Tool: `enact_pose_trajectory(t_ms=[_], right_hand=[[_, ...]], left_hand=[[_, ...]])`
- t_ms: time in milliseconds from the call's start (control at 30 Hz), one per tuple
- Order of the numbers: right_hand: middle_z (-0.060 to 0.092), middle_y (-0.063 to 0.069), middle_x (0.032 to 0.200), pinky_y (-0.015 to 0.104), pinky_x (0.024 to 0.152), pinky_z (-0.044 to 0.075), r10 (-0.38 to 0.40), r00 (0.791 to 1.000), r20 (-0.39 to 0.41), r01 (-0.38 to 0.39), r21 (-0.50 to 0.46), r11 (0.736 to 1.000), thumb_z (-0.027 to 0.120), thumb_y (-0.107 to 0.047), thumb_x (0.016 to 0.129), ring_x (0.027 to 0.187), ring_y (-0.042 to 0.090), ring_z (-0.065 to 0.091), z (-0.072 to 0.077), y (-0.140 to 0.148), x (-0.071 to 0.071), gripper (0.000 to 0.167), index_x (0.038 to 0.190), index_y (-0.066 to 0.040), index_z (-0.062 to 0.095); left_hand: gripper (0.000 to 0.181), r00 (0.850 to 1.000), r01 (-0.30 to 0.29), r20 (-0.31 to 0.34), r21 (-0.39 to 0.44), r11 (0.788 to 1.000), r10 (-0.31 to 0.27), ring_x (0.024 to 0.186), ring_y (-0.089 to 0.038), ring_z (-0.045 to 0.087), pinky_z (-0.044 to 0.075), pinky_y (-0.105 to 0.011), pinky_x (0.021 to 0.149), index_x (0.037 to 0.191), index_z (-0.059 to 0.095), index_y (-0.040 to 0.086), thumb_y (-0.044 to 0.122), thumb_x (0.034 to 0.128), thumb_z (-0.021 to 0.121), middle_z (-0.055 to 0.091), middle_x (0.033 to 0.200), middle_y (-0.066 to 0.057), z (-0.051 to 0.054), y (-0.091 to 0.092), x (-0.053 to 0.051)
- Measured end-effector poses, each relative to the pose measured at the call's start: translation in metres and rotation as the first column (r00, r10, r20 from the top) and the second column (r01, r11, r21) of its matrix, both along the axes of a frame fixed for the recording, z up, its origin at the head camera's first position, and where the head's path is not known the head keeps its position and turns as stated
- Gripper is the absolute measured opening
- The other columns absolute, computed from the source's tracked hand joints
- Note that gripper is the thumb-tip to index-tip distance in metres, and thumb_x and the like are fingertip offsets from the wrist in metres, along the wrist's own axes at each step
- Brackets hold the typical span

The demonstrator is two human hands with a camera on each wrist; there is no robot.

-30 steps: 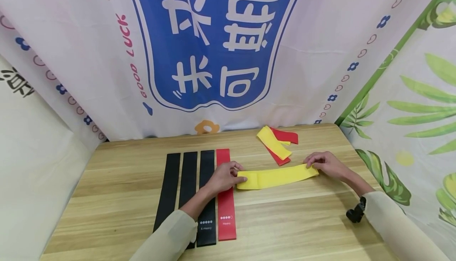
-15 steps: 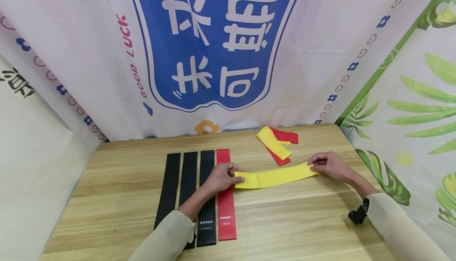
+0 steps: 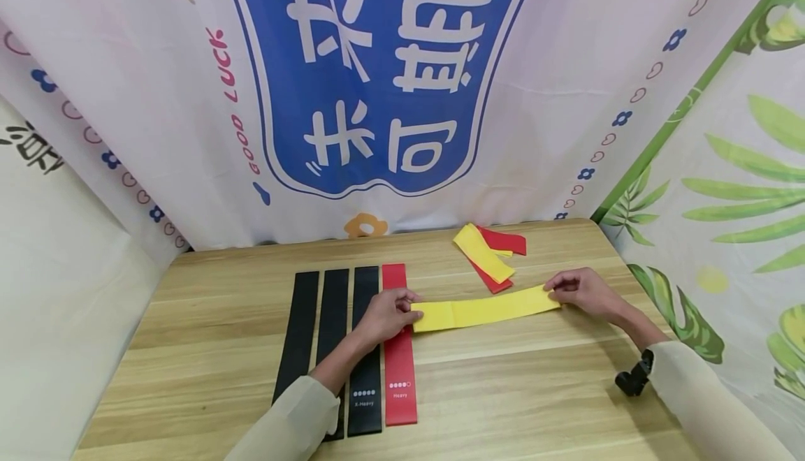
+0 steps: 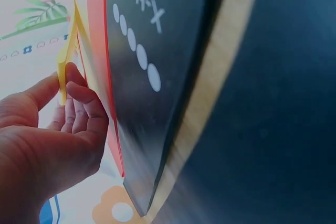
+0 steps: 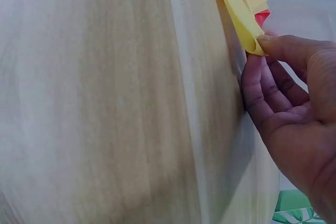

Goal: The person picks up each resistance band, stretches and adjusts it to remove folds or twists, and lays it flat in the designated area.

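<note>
A yellow band (image 3: 484, 311) is stretched out sideways between two hands in the head view. The left hand (image 3: 387, 316) pinches its left end between thumb and fingers, over the upper half of a red band (image 3: 400, 384). At the right end, the right hand (image 3: 585, 292) pinches the band. In the left wrist view the left hand (image 4: 58, 135) has the yellow end (image 4: 63, 77) between thumb and fingertips. The right wrist view has the right hand (image 5: 299, 87) pinching the other yellow end (image 5: 247, 27), with its remaining fingers curled below.
Several black bands (image 3: 365, 405) lie side by side left of the red one on the wooden table (image 3: 207, 321). Behind the held band, another yellow band (image 3: 481, 251) lies across a red one (image 3: 509, 241). A printed curtain (image 3: 534, 133) hangs along the table's back edge.
The left hand has moved slightly left with its end of the yellow band, which now looks straighter and flatter. The right hand shifted a little to the right early on.
</note>
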State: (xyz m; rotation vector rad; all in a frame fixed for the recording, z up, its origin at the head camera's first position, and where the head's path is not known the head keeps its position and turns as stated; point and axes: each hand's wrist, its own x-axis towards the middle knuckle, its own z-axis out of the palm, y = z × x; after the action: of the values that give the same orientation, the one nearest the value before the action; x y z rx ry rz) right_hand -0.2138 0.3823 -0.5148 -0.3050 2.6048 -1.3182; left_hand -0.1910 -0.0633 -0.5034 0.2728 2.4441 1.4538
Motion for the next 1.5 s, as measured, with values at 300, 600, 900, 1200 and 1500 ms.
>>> enact_pose_trajectory(t_ms=[300,600,900,1200,1500], right_hand=[[0.075,0.017,0.111,0.025,0.072,0.059,-0.029,1.000,-0.002,0.030,0.020,0.999,0.074,-0.003,0.098,0.086,0.013,0.066,0.007,-0.004,-0.004,0.013,0.110,0.001,0.077],[0.074,0.022,0.116,0.023,0.076,0.058,-0.059,0.998,-0.025,0.058,-0.042,0.997,0.078,-0.009,0.096,0.090,0.004,0.069,0.016,-0.009,-0.007,0.025,0.116,0.005,0.075],[0.073,0.011,0.103,0.025,0.071,0.058,-0.079,0.996,-0.036,0.077,-0.076,0.994,0.081,-0.010,0.093,0.085,0.011,0.066,0.021,-0.020,-0.017,0.026,0.115,0.003,0.074],[0.074,0.019,0.113,0.026,0.078,0.060,-0.056,0.994,-0.096,0.052,-0.043,0.998,0.080,-0.010,0.095,0.093,0.015,0.066,0.034,-0.036,-0.029,0.024,0.116,0.000,0.076],[0.076,0.017,0.116,0.039,0.085,0.062,-0.057,0.994,-0.098,0.052,-0.050,0.997,0.079,-0.012,0.096,0.093,0.018,0.068,0.044,-0.055,-0.040,0.021,0.115,-0.002,0.079]], left_hand=[[0.027,0.999,-0.019,-0.029,0.023,1.000,0.020,0.075,-0.016,0.061,0.054,-0.026,0.064,0.117,0.073,0.004,0.009,0.0928,0.082,0.066,0.091,-0.005,0.000,-0.004,0.005],[0.033,0.999,0.023,-0.028,0.081,0.996,-0.021,0.070,-0.018,0.063,0.054,-0.027,0.064,0.125,0.070,0.010,0.008,0.0942,0.080,0.062,0.089,-0.005,-0.001,-0.009,0.014],[0.028,0.997,0.052,-0.065,0.064,0.997,-0.048,0.084,-0.018,0.064,0.060,-0.027,0.071,0.120,0.074,0.011,0.004,0.0939,0.079,0.066,0.108,-0.008,0.012,-0.015,0.026],[0.020,0.991,0.127,-0.048,-0.001,0.992,-0.127,0.085,-0.016,0.064,0.060,-0.025,0.072,0.110,0.081,0.015,0.009,0.0918,0.083,0.070,0.114,-0.007,0.025,-0.024,0.042],[0.018,0.982,0.189,0.030,-0.009,0.982,-0.189,0.076,-0.014,0.069,0.061,-0.026,0.071,0.110,0.083,0.012,0.011,0.0925,0.083,0.072,0.101,-0.003,0.035,-0.030,0.055]])
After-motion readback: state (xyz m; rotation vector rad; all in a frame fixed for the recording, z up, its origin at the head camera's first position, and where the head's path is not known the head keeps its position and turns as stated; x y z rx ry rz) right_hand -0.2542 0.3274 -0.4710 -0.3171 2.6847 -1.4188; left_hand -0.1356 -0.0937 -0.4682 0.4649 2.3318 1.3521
